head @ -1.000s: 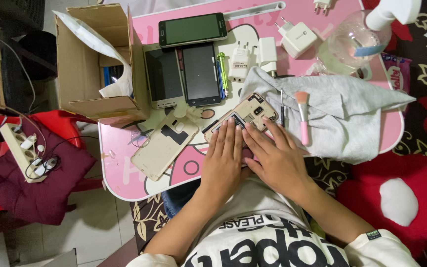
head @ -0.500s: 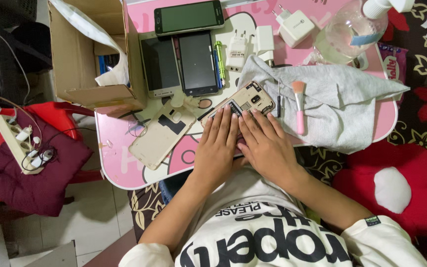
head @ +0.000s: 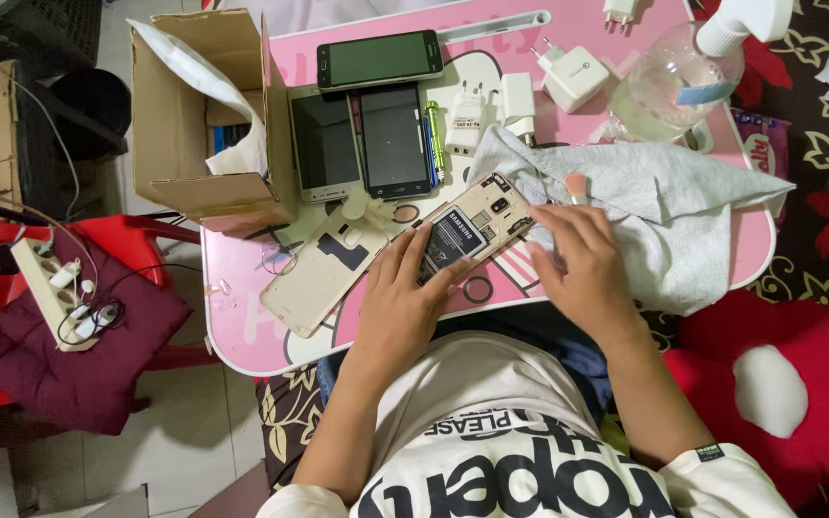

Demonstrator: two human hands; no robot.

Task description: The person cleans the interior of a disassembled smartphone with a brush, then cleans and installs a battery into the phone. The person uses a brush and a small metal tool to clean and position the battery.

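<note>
Both our hands lie flat, fingers spread: left hand (head: 403, 305) presses the opened phone (head: 467, 228) on the pink table (head: 242, 331), right hand (head: 582, 264) at its front edge beside grey cloth (head: 664, 216).

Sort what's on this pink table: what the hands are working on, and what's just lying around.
In hand:
left hand
right hand
opened phone
its battery
gold back cover

Lying about:
three other phones
white chargers
grey cloth
cardboard box
spray bottle
</note>
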